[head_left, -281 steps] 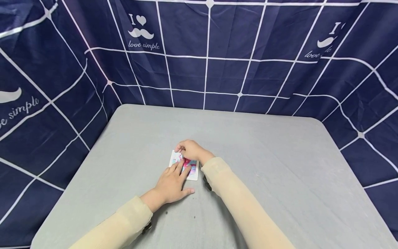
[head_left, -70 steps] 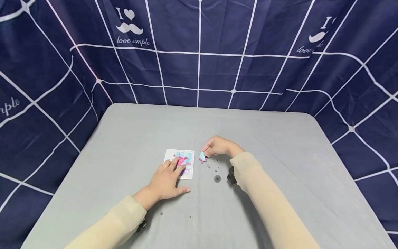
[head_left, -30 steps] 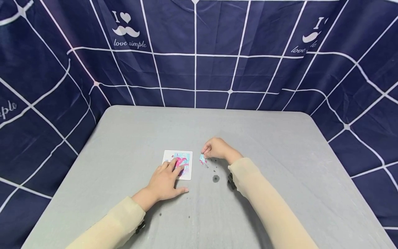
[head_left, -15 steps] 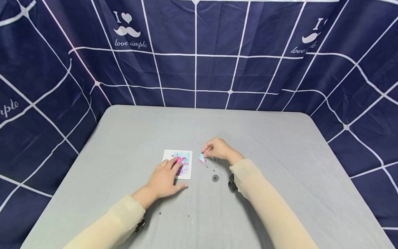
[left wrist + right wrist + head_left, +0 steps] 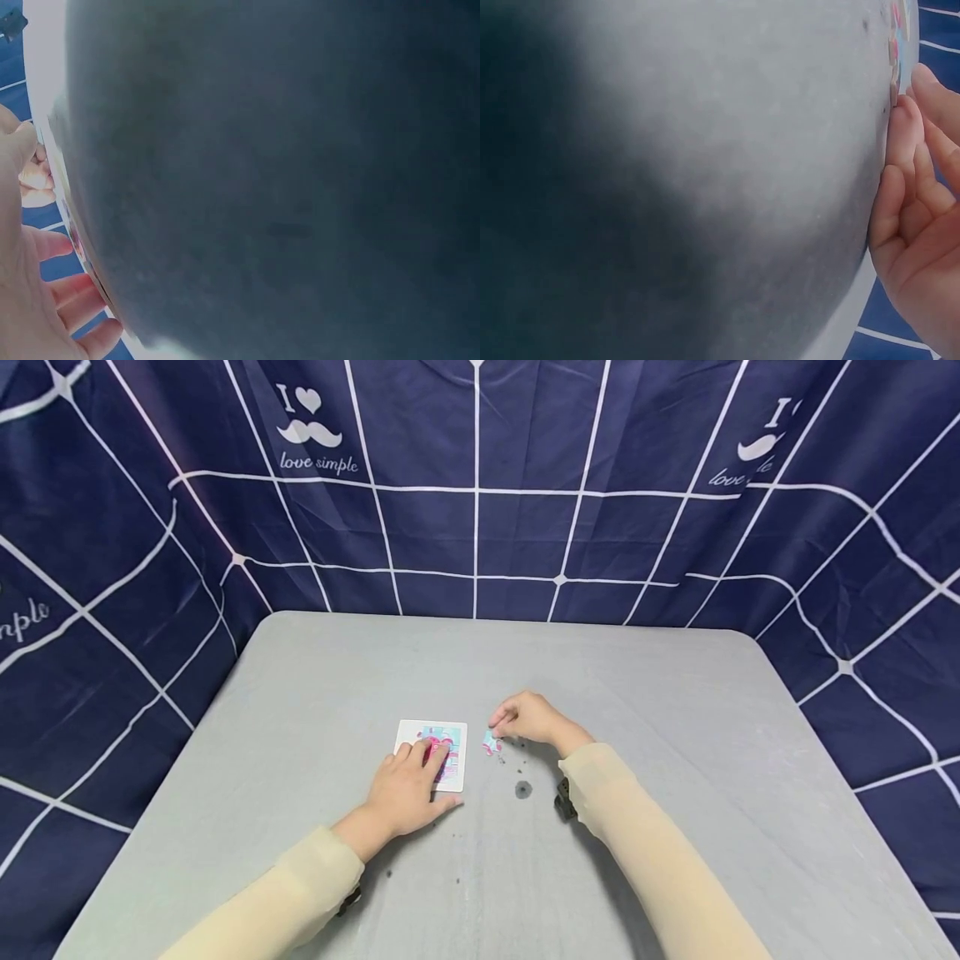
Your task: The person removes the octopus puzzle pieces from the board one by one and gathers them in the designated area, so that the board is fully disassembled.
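A small square jigsaw puzzle (image 5: 455,735) in a white frame lies on the table, its picture pink and light blue, with bare white along the left and top. My left hand (image 5: 405,789) rests on it palm down, fingers spread over the middle and thumb at the lower right corner. Just right of the frame my right hand (image 5: 528,718) pinches a blue and pink puzzle piece (image 5: 491,742) between thumb and fingers, low over the table. In the right wrist view the thumb and bent fingers (image 5: 905,127) meet at the right edge. My left palm hides part of the picture.
The grey-covered table (image 5: 637,693) spreads around both hands. A round dark stain (image 5: 523,790) and several small dark specks mark the cloth near my right wrist. A dark blue curtain (image 5: 420,527) with white lines closes off the back and sides.
Since the oldest frame my right hand has left the puzzle's upper edge, moved right and holds a piece beside it. Lately my left fingers have shifted slightly on the puzzle; the right stays put.
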The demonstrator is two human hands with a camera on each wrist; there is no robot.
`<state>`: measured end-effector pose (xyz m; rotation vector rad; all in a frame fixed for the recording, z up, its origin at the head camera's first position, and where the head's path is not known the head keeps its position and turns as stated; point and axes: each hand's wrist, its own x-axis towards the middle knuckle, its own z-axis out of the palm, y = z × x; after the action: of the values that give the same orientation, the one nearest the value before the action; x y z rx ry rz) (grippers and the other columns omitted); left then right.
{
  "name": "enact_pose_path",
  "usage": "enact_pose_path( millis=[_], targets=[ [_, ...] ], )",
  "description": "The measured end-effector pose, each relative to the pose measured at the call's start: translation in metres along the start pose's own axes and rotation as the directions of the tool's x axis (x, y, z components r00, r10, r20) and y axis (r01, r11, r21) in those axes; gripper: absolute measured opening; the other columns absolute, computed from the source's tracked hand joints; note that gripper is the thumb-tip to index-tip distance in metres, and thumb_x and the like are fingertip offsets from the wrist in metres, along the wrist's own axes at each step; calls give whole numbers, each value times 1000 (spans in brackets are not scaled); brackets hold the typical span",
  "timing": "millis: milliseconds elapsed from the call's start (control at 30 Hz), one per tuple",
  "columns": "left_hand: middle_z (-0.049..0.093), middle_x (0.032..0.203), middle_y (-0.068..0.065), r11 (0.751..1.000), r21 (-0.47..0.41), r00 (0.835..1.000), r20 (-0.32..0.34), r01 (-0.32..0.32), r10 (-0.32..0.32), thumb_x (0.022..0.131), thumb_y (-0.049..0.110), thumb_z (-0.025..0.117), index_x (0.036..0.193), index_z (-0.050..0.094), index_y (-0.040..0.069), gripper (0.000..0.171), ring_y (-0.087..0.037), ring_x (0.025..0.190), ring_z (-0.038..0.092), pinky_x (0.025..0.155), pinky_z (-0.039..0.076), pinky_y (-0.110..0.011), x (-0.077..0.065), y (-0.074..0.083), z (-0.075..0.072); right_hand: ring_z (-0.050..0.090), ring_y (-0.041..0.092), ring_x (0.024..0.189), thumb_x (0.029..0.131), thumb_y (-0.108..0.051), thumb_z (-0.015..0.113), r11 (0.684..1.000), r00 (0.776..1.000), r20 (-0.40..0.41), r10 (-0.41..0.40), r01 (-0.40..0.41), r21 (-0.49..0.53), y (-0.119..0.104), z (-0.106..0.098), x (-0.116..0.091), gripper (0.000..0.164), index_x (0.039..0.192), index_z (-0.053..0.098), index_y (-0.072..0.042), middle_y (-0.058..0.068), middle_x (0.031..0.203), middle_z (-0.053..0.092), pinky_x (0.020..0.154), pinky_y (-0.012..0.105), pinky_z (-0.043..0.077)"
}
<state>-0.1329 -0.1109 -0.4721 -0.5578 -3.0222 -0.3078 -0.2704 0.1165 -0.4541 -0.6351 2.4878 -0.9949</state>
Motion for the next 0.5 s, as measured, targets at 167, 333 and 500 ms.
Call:
enact_pose_path(
  millis=[167, 333, 500],
  targets=[
    [44, 132, -15, 1000, 13, 1000, -14, 14, -14, 81, 66, 57, 143, 44, 12, 83, -31, 111, 44, 82, 40, -44, 1, 3, 1, 60, 10, 59, 79, -13, 78, 1000, 1000, 8, 3, -3, -20, -2, -1, 0, 13, 89, 74, -6, -1, 76, 70, 60, 27, 49],
    [45, 128, -17, 1000, 7, 999, -38, 14, -13, 80, 65, 59, 139, 48, 10, 82, -33, 108, 44, 80, 40, -45, 2, 5, 2, 59, 10, 58, 81, -13, 76, 998, 1000, 6, -16, 16, -54, -6, -1, 2, 9, 88, 74, -7, -2, 73, 69, 58, 26, 48],
    [46, 124, -17, 1000, 3, 999, -54, 11, -11, 79, 66, 60, 138, 50, 9, 82, -33, 104, 44, 78, 39, -44, 2, 4, 3, 62, 9, 68, 81, -15, 76, 992, 996, -8, -88, 87, -89, -16, 4, 8, 9, 87, 74, -9, -2, 78, 70, 66, 26, 50]
  ],
)
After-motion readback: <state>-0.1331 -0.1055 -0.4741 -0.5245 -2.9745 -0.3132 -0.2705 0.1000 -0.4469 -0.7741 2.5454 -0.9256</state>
